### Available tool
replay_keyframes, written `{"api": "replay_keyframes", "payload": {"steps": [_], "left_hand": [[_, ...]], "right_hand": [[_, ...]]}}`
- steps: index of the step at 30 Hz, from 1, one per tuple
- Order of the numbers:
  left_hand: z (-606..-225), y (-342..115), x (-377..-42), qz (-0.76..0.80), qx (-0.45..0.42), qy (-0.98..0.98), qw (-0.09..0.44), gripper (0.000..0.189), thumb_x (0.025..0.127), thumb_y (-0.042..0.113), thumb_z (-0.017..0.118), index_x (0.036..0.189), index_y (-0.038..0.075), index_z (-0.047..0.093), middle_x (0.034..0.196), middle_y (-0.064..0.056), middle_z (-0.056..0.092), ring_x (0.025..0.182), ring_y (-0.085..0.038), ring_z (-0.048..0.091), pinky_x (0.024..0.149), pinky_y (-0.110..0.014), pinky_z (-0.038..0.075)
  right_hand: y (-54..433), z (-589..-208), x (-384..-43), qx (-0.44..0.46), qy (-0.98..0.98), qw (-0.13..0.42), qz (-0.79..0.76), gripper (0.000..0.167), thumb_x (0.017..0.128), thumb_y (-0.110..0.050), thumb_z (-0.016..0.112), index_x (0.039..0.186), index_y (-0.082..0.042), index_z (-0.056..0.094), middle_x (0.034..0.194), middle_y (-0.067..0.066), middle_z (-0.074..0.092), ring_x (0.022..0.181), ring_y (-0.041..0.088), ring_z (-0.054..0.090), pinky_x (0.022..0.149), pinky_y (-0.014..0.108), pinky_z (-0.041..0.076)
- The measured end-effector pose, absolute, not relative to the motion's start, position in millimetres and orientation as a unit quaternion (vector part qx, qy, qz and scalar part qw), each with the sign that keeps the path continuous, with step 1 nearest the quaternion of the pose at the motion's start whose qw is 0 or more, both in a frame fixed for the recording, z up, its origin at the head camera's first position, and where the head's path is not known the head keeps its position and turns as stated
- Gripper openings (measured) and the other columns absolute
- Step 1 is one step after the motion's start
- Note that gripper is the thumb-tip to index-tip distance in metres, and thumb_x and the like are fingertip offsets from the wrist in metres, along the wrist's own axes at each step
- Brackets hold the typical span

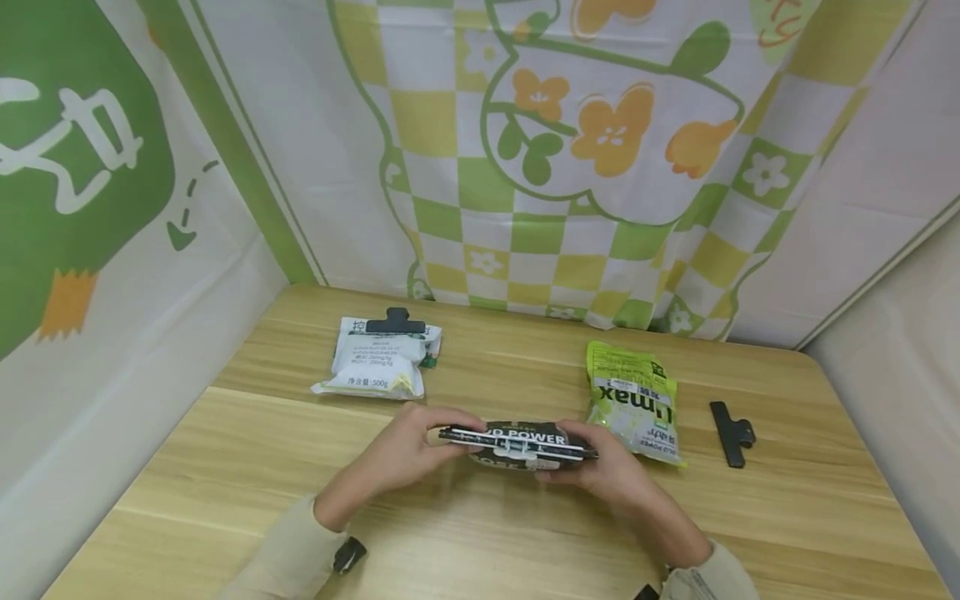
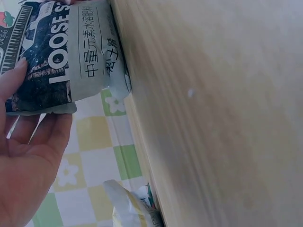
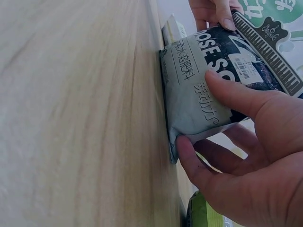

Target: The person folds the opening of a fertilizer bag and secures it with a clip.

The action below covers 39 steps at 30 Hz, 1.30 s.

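A dark and grey pouch point(image 3: 187, 90) printed "LOOSE SO…" stands upright with its lower edge at the tabletop, between both hands. Across its top runs a long clip point(image 3: 267, 52) with a piano-key pattern, its spring side facing up in the head view. My left hand point(image 1: 408, 446) grips one side of the pouch, thumb on the near face and fingers behind it, as the left wrist view shows. On the other side my right hand point(image 1: 611, 467) holds it, thumb across the printed face and fingers around the lower edge.
Back left on the wooden table point(image 1: 247, 467) lies a white bag point(image 1: 378, 367) with a black clip point(image 1: 396, 321) on its top. Right of the hands is a green-yellow bag point(image 1: 633, 400), and farther right a loose black clip point(image 1: 729, 435). A patterned curtain point(image 1: 525, 208) hangs behind.
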<state>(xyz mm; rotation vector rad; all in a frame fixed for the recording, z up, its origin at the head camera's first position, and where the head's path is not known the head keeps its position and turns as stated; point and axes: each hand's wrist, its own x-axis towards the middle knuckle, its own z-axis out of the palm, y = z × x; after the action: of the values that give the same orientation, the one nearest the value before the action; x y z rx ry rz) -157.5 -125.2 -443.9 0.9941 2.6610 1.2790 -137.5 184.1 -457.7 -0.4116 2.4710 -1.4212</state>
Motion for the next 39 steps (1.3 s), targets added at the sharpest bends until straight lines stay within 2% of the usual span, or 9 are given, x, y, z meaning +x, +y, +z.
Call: {"api": "replay_keyframes", "payload": {"steps": [9, 15, 18, 21, 24, 28, 30, 33, 39], "left_hand": [[-437.1, -127.0, -159.6, 0.442, 0.29, 0.846, 0.065, 0.027, 0.092, 0.018, 0.079, 0.118, 0.026, 0.08, 0.121, 0.007, 0.08, 0.117, -0.019, 0.075, 0.106, -0.042, 0.059], [-430.3, -126.3, -160.0, 0.441, 0.27, 0.853, 0.065, 0.022, 0.093, 0.031, 0.079, 0.115, 0.03, 0.08, 0.116, 0.013, 0.08, 0.112, -0.012, 0.075, 0.106, -0.044, 0.058], [-427.7, -123.7, -160.1, 0.445, 0.265, 0.853, 0.058, 0.022, 0.094, 0.035, 0.079, 0.115, 0.029, 0.08, 0.113, 0.012, 0.081, 0.11, -0.012, 0.075, 0.103, -0.043, 0.059], [-424.7, -120.0, -161.7, 0.473, 0.251, 0.843, 0.057, 0.023, 0.092, 0.032, 0.081, 0.114, 0.023, 0.08, 0.112, 0.006, 0.082, 0.105, -0.014, 0.076, 0.096, -0.039, 0.062], [-420.2, -116.1, -164.3, 0.515, 0.211, 0.828, 0.064, 0.026, 0.09, 0.029, 0.084, 0.113, 0.018, 0.079, 0.11, -0.002, 0.081, 0.094, -0.015, 0.077, 0.083, -0.033, 0.064], [-412.1, -110.1, -167.8, 0.543, 0.151, 0.824, 0.056, 0.037, 0.088, 0.031, 0.086, 0.118, 0.015, 0.072, 0.099, -0.005, 0.081, 0.081, -0.013, 0.075, 0.07, -0.028, 0.061], [-408.4, -107.2, -169.0, 0.551, 0.135, 0.822, 0.048, 0.04, 0.088, 0.033, 0.086, 0.12, 0.016, 0.07, 0.094, -0.005, 0.081, 0.08, -0.013, 0.075, 0.07, -0.028, 0.06], [-404.2, -104.2, -169.8, 0.563, 0.124, 0.816, 0.042, 0.039, 0.089, 0.033, 0.085, 0.12, 0.015, 0.07, 0.096, -0.006, 0.082, 0.082, -0.014, 0.076, 0.072, -0.03, 0.062], [-404.1, -103.2, -173.0, 0.587, 0.124, 0.799, 0.048, 0.034, 0.093, 0.03, 0.081, 0.117, 0.009, 0.069, 0.103, -0.011, 0.081, 0.09, -0.017, 0.078, 0.077, -0.031, 0.065]], "right_hand": [[181.5, -454.6, -134.5, -0.143, 0.864, 0.117, -0.469, 0.04, 0.076, -0.02, 0.093, 0.113, -0.02, 0.079, 0.125, 0.004, 0.078, 0.118, 0.025, 0.069, 0.108, 0.042, 0.052], [178.2, -450.2, -131.5, -0.12, 0.832, 0.145, -0.522, 0.042, 0.075, -0.016, 0.094, 0.113, -0.01, 0.079, 0.116, 0.008, 0.08, 0.108, 0.019, 0.072, 0.098, 0.024, 0.053], [178.3, -448.7, -128.4, -0.092, 0.801, 0.173, -0.566, 0.041, 0.074, -0.011, 0.094, 0.111, -0.002, 0.078, 0.108, 0.011, 0.081, 0.099, 0.016, 0.073, 0.092, 0.022, 0.056], [179.1, -446.9, -127.6, -0.081, 0.778, 0.19, -0.594, 0.042, 0.076, -0.009, 0.092, 0.112, 0.004, 0.076, 0.106, 0.014, 0.082, 0.094, 0.015, 0.076, 0.089, 0.024, 0.058], [179.5, -443.5, -128.6, -0.077, 0.762, 0.203, -0.61, 0.05, 0.079, -0.011, 0.091, 0.122, 0.004, 0.071, 0.112, 0.015, 0.081, 0.097, 0.015, 0.076, 0.089, 0.026, 0.06], [179.9, -437.3, -130.6, -0.068, 0.745, 0.216, -0.628, 0.061, 0.083, -0.013, 0.088, 0.135, 0.001, 0.062, 0.116, 0.012, 0.079, 0.099, 0.018, 0.075, 0.087, 0.034, 0.064], [180.1, -434.7, -131.9, -0.06, 0.738, 0.22, -0.635, 0.06, 0.084, -0.013, 0.088, 0.135, 0.002, 0.06, 0.113, 0.01, 0.079, 0.097, 0.019, 0.074, 0.086, 0.037, 0.064], [180.1, -432.2, -134.3, -0.052, 0.725, 0.228, -0.648, 0.056, 0.086, -0.012, 0.086, 0.133, 0.004, 0.06, 0.111, 0.007, 0.08, 0.097, 0.02, 0.075, 0.086, 0.041, 0.065], [180.9, -429.4, -137.8, -0.047, 0.711, 0.24, -0.659, 0.046, 0.092, -0.015, 0.081, 0.126, 0.009, 0.063, 0.113, 0.009, 0.08, 0.1, 0.018, 0.076, 0.091, 0.04, 0.064]]}}
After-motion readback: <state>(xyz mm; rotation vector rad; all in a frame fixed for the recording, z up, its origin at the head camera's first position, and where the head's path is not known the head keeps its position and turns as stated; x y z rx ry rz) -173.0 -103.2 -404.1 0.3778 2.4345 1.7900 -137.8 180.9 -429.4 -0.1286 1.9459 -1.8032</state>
